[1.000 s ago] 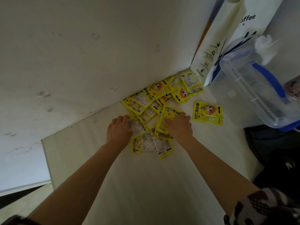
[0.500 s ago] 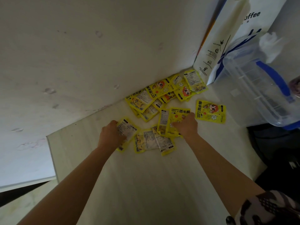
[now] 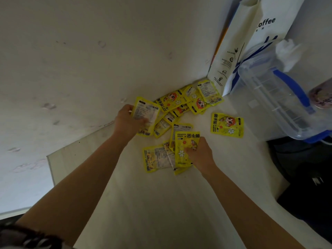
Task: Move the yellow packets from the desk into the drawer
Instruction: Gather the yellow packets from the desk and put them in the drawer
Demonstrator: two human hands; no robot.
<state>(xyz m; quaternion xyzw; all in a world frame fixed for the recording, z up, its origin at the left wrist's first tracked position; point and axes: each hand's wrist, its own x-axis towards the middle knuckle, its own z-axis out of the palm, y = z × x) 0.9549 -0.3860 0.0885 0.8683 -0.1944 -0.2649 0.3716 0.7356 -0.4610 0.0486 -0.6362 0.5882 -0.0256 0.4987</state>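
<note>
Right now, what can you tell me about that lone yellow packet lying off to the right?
The lone packet is a flat, glossy yellow sachet, face up on the pale desk. It shows a red-haired cartoon face, white and red flowers and the words HAND WARMER. It lies apart from the pile, near the clear tub; neither hand touches it.

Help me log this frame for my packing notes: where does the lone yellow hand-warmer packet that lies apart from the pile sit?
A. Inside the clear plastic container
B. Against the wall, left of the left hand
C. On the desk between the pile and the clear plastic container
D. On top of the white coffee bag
C: the lone hand-warmer packet lies flat on the desk, right of the pile and just left of the clear plastic container.
</note>
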